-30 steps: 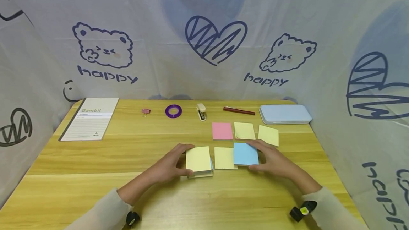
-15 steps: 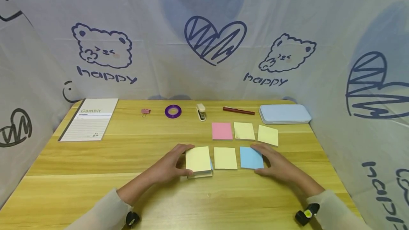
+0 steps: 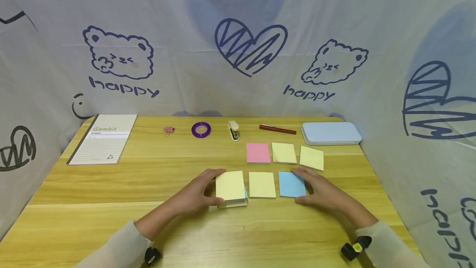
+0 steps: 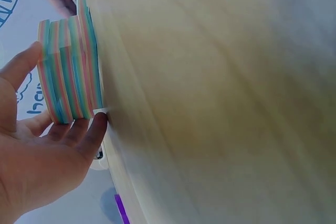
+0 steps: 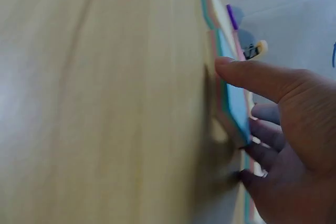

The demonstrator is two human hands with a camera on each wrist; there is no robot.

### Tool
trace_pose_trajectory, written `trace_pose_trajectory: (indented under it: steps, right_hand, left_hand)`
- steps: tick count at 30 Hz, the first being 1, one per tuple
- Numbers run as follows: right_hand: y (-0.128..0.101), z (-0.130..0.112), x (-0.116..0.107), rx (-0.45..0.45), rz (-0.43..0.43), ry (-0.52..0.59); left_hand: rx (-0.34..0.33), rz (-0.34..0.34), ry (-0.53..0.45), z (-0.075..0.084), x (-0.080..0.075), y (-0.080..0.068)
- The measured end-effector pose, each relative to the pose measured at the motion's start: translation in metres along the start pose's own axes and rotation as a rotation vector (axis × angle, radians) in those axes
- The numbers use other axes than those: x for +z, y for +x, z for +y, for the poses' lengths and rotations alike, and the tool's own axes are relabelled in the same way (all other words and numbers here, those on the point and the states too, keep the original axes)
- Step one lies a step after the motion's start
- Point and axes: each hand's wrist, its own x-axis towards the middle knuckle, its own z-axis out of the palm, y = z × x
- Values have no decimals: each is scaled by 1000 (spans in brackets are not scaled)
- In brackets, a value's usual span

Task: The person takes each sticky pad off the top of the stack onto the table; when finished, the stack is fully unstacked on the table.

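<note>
now, in the head view, the left hand (image 3: 193,195) sits just left of centre in the lower half of the frame, fingers and thumb curled round the left side of the sticky-note pad (image 3: 231,188), gripping it. the right hand (image 3: 322,192) lies right of centre, fingers relaxed, fingertips touching the right edge of the blue note (image 3: 291,184), which lies flat on the wooden table (image 3: 111,185). a loose yellow note (image 3: 262,184) sits between pad and blue note, so the three form one row running left to right between the hands. the blue note lies directly left of the right hand, much nearer to it than to the left; its long axis runs away from the person. behind them a pink note (image 3: 258,153) and two yellow ones make a second row.

in the left wrist view, the pad (image 4: 71,74) shows striped edges at the upper left, the left hand (image 4: 39,161) cupped round it, thumb on one side, fingers on the other.

in the right wrist view, the right hand (image 5: 286,145) fills the lower right, its thumb and fingertips bracketing the blue note (image 5: 236,103) at the sheet's edge; whether they pinch it i cannot tell.
</note>
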Motion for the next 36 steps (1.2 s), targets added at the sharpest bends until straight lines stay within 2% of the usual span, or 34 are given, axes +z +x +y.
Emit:
trace_pose_trajectory:
  steps: [9, 18, 25, 36]
  right_hand:
    - [19, -34, -2, -43, -24, -6]
    - [46, -69, 6, -86, -106, 84]
    - [67, -91, 19, -131, -136, 97]
    - [85, -118, 34, -209, -192, 91]
  left_hand:
    - [-40, -6, -16, 0, -1, -2]
    - [-33, 49, -38, -3, 5, 1]
    - [15, 59, -54, -7, 6, 4]
    - [22, 53, 21, -5, 6, 4]
